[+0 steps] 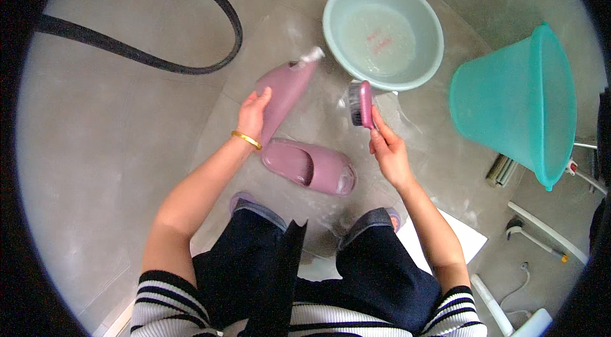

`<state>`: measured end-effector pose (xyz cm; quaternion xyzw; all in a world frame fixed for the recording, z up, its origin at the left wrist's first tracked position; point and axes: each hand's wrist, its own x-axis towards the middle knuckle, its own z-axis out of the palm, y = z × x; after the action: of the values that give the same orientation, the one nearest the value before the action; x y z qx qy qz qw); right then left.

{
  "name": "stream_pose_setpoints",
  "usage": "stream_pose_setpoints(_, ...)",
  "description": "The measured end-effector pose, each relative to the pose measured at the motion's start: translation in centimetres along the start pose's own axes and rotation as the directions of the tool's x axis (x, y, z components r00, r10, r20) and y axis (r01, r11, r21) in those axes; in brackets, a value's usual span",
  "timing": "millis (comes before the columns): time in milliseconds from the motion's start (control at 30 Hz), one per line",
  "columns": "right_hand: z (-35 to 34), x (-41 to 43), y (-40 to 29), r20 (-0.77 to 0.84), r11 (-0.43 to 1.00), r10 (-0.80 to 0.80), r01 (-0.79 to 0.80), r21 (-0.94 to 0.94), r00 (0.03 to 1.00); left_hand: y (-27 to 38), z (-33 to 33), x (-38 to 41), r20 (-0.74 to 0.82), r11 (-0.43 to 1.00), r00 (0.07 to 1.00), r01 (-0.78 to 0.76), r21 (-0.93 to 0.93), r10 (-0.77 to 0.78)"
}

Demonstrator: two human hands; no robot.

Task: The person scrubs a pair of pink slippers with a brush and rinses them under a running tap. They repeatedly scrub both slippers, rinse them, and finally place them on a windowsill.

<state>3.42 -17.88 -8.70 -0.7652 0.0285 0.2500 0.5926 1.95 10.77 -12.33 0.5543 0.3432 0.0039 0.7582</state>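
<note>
My left hand [253, 112] grips a pink slipper [288, 98], tilted up on its side, with white foam at its far end. In my right hand [389, 148] is a pink scrubbing brush [366, 104] with dark bristles facing left, apart from the slipper. A second pink slipper [329, 170] lies on the floor between my hands and my feet, foam on its toe. Just beyond the brush stands a pale green basin [334, 41] holding cloudy water; reddish marks show at its bottom.
To the right a teal plastic bucket [496, 98] lies tipped on its side. A white board or sheet [458, 236] is partly under my right forearm. Hoses and a shower handset [515, 229] lie at lower right. A black strap [191, 69] loops at upper left. Foam streaks the grey tiles [143, 112].
</note>
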Motion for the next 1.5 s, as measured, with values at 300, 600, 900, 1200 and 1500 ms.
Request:
stream_pose_setpoints(300, 1.8, 3.7, -8.1, 0.192, 0.412, -0.609, 0.514, -0.752, 0.77, 4.0, 4.6, -2.4, 0.343, 0.759, 0.816, 0.567, -0.321, -0.465)
stream_pose_setpoints(600, 0.2, 2.7, -8.6, 0.355, 0.262, -0.598, 0.593, -0.761, 0.719, 2.9, 4.9, -2.9, 0.397, 0.76, 0.772, 0.607, -0.232, -0.496)
stream_pose_setpoints(900, 0.6, -0.3, -8.7, 0.51, 0.267, -0.394, 0.626, -0.733, 0.765, 2.3, 4.6, -2.1, 0.558, 0.679, 0.711, 0.66, -0.322, -0.428)
stream_pose_setpoints(1200, -0.7, 0.0, -4.8, 0.547, 0.225, -0.454, 0.685, -0.693, 0.703, 3.1, 6.2, -1.7, 0.487, 0.76, 0.803, 0.543, -0.358, -0.344)
stream_pose_setpoints(1500, -6.8, 1.1, 3.3, 0.503, 0.201, -0.402, 0.609, -0.767, 0.765, 3.2, 6.7, 1.1, 0.354, 0.792, 0.915, 0.357, -0.495, -0.192)
